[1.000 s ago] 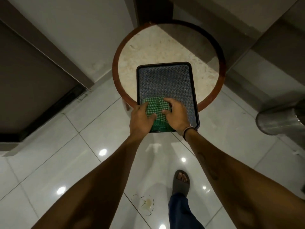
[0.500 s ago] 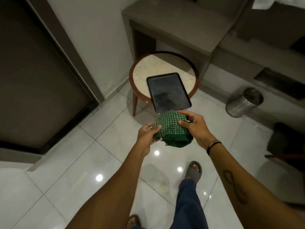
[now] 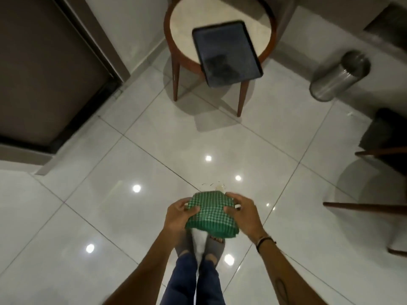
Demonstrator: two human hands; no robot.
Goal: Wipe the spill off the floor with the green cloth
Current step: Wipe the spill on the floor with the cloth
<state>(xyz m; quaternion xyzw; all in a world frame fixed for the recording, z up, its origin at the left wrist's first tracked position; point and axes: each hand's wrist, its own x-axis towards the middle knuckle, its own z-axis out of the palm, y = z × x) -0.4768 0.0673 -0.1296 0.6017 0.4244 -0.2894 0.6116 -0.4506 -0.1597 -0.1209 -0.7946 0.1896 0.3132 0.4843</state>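
I hold the folded green checked cloth (image 3: 211, 215) in the air in front of me, above my feet. My left hand (image 3: 178, 215) grips its left side and my right hand (image 3: 243, 213) grips its right side. The spill (image 3: 217, 186), a small yellowish wet patch on the white floor tiles, shows just past the cloth's far edge; the cloth hides part of it.
A round wooden side table (image 3: 176, 56) with a black tray (image 3: 226, 51) stands ahead. A steel bin (image 3: 339, 75) is at the right, chair legs (image 3: 365, 205) at the far right, a dark door (image 3: 44, 69) at the left. My sandalled feet (image 3: 199, 249) are below the cloth.
Both hands lifted the cloth off the black tray and carried it back towards me. I have stepped away from the table; the spill now lies just beyond the cloth.
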